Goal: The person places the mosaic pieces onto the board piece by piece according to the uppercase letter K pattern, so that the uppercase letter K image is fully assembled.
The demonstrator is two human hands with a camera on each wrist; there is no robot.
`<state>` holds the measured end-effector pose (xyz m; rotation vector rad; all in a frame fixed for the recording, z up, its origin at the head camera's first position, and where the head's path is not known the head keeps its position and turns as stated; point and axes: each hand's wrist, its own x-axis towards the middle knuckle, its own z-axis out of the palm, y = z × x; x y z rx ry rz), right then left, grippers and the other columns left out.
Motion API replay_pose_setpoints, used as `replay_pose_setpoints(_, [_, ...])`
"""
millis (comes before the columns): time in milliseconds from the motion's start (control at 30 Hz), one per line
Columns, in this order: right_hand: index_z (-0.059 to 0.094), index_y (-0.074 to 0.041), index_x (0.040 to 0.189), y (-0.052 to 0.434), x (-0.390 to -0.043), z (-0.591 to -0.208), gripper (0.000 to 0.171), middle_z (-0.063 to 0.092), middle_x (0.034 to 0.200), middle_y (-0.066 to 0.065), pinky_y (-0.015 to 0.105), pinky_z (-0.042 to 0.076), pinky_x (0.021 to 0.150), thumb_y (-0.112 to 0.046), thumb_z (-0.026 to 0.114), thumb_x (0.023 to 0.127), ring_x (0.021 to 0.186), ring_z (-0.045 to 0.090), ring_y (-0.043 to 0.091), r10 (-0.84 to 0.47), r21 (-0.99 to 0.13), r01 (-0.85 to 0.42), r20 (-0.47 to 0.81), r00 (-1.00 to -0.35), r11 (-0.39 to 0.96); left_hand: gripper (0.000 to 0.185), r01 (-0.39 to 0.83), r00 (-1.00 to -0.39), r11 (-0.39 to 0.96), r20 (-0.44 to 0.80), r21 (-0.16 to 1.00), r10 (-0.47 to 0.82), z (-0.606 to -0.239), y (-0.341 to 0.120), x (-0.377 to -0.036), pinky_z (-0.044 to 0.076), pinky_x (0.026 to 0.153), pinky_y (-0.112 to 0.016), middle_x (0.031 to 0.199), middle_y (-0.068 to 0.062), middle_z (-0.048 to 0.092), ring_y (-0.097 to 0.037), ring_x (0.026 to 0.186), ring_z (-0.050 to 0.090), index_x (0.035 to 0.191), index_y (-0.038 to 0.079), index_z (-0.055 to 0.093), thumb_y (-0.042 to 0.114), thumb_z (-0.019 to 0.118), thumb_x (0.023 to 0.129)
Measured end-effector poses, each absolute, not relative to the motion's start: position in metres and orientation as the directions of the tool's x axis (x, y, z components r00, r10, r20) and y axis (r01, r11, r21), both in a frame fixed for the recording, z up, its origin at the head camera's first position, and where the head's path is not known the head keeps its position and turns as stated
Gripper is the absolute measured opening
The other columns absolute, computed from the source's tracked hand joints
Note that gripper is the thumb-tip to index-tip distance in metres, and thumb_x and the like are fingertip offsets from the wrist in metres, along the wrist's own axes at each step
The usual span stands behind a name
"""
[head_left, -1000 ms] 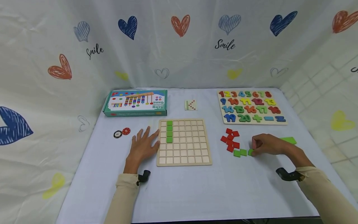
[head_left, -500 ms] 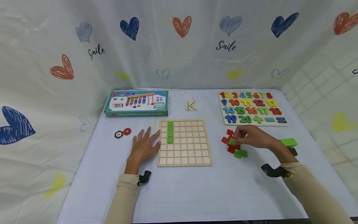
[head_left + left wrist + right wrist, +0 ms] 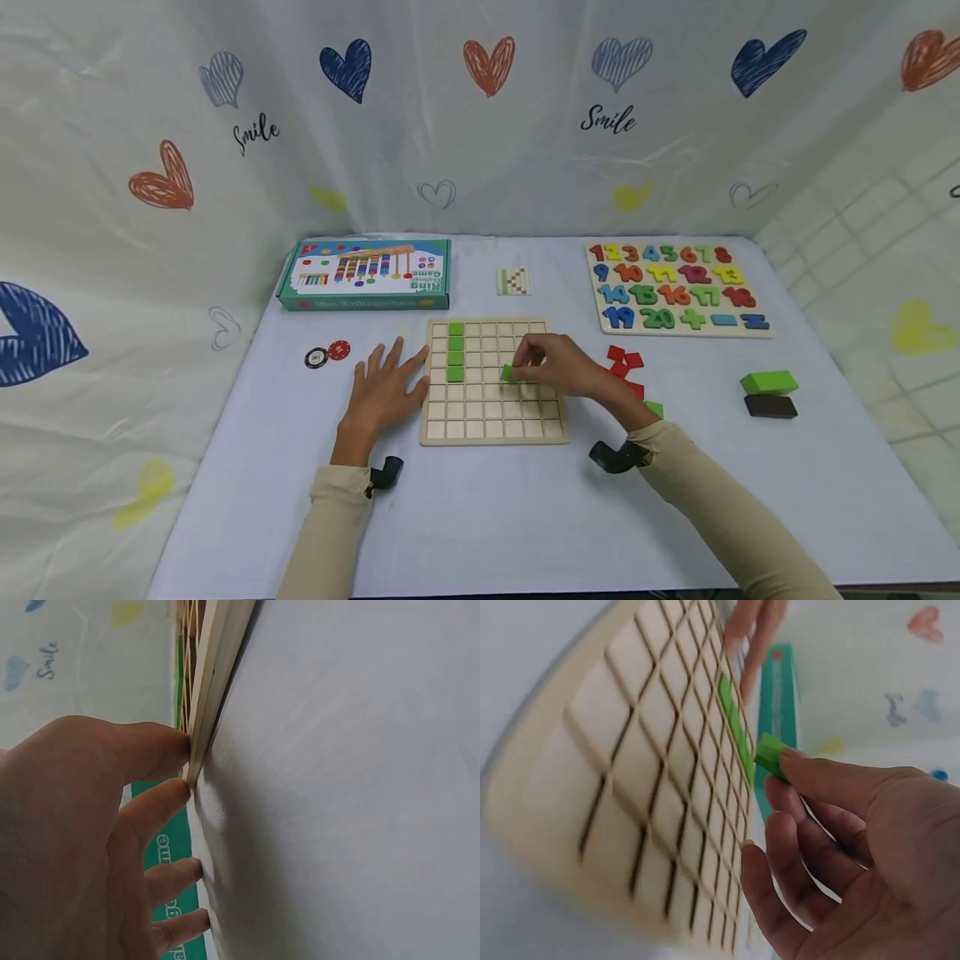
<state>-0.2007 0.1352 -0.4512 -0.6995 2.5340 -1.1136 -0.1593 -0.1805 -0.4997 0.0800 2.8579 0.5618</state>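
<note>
Head view: wooden grid board (image 3: 492,429) lies on white-clothed table (image 3: 517,517) before heart-printed curtain (image 3: 525,167).

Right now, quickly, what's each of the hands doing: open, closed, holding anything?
Left hand: open, touching the grid board at its edge.
Right hand: holding a green tile, pinched above the board.

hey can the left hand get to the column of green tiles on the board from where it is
Probably yes: the left hand rests at the left edge of the board, and nothing visible stands between it and the green tiles.
</note>
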Motion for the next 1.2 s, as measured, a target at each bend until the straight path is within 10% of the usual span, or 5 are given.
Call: replay_pose_setpoints(1200, [0.075, -0.017, 0.096, 0.048, -0.185, -0.501, 0.011, 0.07, 0.086, -0.01, 0.023, 0.054, 0.072, -0.019, 0.085, 0.093, 0.078, 0.062, 0.004, -0.617, -0.655, -0.522, 0.107, -0.78, 0.546, 0.062, 0.039, -0.975, 0.931, -0.192, 0.362, 0.116, -0.5, -0.183, -0.159, 0.01, 0.126, -0.073, 0.178, -0.013, 0.016, -0.045, 0.163, 0.009, 0.166, 0.032, 0.038, 0.047, 0.051, 0.108])
